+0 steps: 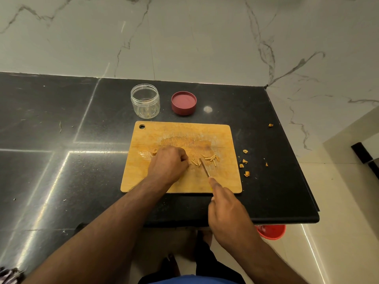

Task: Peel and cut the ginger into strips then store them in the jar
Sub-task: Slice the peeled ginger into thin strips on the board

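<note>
Ginger strips, pale orange-tan point(210, 158), centre frame on wooden board point(180, 132): light, stiff, likely damp; pinch in clusters. Left hand point(168, 163) clenched on ginger; right hand point(227, 210) grasping knife point(204, 168).

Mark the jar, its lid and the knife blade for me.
jar point(145, 104): head view, on its clear side wall.
lid point(184, 102): head view, on its upturned inner face.
knife blade point(204, 168): head view, mid-blade, on the cutting board.
</note>
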### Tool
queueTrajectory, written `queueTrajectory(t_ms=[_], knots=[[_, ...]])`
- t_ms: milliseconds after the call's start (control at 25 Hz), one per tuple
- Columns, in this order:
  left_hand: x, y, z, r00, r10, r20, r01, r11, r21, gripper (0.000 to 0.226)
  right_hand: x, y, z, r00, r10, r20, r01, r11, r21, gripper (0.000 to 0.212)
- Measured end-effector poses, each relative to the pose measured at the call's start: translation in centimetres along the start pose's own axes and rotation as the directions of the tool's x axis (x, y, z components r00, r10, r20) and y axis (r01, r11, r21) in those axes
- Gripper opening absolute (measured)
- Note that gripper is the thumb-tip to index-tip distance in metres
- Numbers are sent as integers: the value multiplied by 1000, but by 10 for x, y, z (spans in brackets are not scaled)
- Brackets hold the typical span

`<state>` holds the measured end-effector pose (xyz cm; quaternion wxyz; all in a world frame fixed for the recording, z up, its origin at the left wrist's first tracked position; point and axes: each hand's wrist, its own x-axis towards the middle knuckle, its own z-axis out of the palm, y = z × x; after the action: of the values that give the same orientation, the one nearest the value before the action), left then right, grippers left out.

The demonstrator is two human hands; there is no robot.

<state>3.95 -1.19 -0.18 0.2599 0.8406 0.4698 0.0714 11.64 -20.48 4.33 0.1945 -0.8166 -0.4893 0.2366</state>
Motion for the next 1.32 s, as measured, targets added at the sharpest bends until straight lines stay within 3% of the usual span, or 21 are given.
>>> queueTrajectory(t_ms=[240,600,1080,1320], knots=[[-6,2,-2,999,-15,-29,15,1000,-26,18,3,1,-9,1000,-13,2,12,996,86,55],[-3,2,1,995,-97,-16,95,993,-75,11,23,-8,4,996,-72,46,72,997,20,54],[-2,2,0,992,-124,-7,124,990,-64,8,8,-1,4,996,-37,77,41,998,-41,55],[-3,2,-3,995,-102,15,102,993,-63,15,1,3,-8,999,-36,-16,37,996,86,53]])
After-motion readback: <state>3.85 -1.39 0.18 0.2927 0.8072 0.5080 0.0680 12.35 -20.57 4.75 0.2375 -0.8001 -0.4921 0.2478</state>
